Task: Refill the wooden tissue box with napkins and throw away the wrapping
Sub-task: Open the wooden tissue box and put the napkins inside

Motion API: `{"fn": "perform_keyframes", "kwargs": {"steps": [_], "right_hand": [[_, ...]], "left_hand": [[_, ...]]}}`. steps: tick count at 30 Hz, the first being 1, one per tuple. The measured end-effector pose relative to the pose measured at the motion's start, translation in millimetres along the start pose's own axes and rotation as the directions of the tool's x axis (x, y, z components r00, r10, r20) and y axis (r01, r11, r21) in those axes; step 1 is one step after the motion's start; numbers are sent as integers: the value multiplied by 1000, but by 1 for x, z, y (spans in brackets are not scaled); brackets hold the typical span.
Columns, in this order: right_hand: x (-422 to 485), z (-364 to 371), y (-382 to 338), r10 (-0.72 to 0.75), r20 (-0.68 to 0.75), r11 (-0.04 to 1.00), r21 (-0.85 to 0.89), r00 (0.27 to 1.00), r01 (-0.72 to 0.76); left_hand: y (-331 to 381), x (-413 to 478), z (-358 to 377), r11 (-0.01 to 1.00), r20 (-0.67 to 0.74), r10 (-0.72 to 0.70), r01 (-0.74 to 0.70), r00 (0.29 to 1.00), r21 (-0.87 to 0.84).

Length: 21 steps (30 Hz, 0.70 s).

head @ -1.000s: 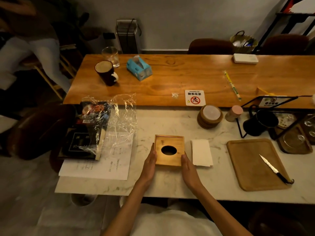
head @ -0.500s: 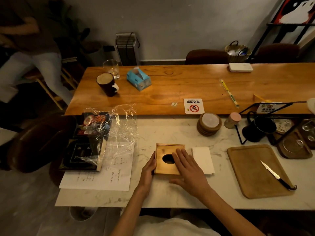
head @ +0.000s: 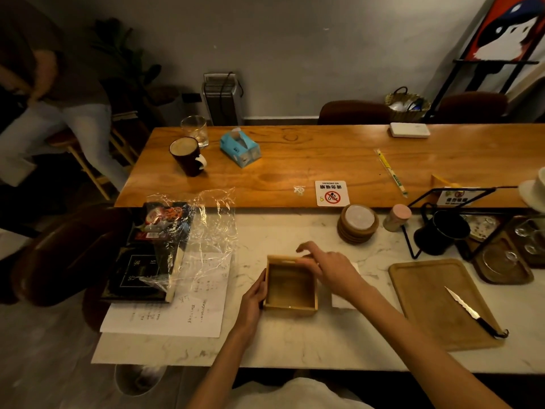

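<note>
1. The oval-holed top seen half a second ago no longer shows: the wooden tissue box (head: 290, 286) now stands open, its bare inside visible, on the marble counter (head: 295, 343).
2. The left hand (head: 252, 293) holds the box's 9 o'clock wall. The right hand (head: 330, 267), fingers curled, sits at the 1 o'clock rim; whether it pinches anything cannot be told.
3. Napkins (head: 343, 302) lie at the box's 3 o'clock, partly under the right wrist.
4. Clear wrapping (head: 212, 228) drapes a book (head: 147, 255) at 10 o'clock.
</note>
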State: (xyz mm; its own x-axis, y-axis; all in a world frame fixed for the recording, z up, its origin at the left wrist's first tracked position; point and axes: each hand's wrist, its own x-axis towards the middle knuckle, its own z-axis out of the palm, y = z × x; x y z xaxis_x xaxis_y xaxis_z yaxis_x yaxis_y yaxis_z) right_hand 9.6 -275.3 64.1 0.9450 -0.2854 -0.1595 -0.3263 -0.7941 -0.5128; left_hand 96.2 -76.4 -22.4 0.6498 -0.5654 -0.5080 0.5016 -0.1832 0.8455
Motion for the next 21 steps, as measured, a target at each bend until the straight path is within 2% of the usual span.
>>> {"fn": "perform_keyframes", "kwargs": {"steps": [3,7,9,10,12,14,15,16,17,18,19,20,21], "right_hand": [[28,-15,-1,36,-48,987,158,998,-28],[47,-22,0,76,-63,979,193,995,-63],[45,-24,1,60,-51,983,174,997,-50],[43,-23,5,50,-36,989,141,998,-45],[35,-25,16,72,-31,993,92,997,-69],[28,-28,36,140,-62,988,74,988,-135],[25,-29,47,180,-60,982,68,982,-176],[22,-30,58,214,-28,975,66,976,-212],[18,-32,67,240,31,968,61,970,-242],[15,-32,75,258,92,964,49,962,-263],[12,-30,81,272,144,960,24,951,-278],[9,-27,87,282,187,958,0,941,-287],[7,-24,90,299,233,952,-15,925,-304]], "left_hand": [[1,-2,2,1000,-23,7,-7,1000,-28],[4,-5,5,999,-46,22,-20,999,30],[6,-8,10,993,-117,62,-50,991,105],[7,-11,15,983,-203,116,-83,972,163],[12,-26,34,932,-389,305,-190,869,308],[25,-49,61,857,-432,481,-304,763,416],[31,-60,76,847,-399,499,-336,769,412],[33,-70,91,865,-350,463,-329,814,379],[33,-76,106,909,-287,361,-267,887,320],[32,-79,120,961,-205,191,-140,960,241],[27,-78,133,987,-113,-20,37,993,155],[21,-75,145,973,-21,-221,222,975,70],[15,-73,156,922,52,-386,387,921,-5]]}}
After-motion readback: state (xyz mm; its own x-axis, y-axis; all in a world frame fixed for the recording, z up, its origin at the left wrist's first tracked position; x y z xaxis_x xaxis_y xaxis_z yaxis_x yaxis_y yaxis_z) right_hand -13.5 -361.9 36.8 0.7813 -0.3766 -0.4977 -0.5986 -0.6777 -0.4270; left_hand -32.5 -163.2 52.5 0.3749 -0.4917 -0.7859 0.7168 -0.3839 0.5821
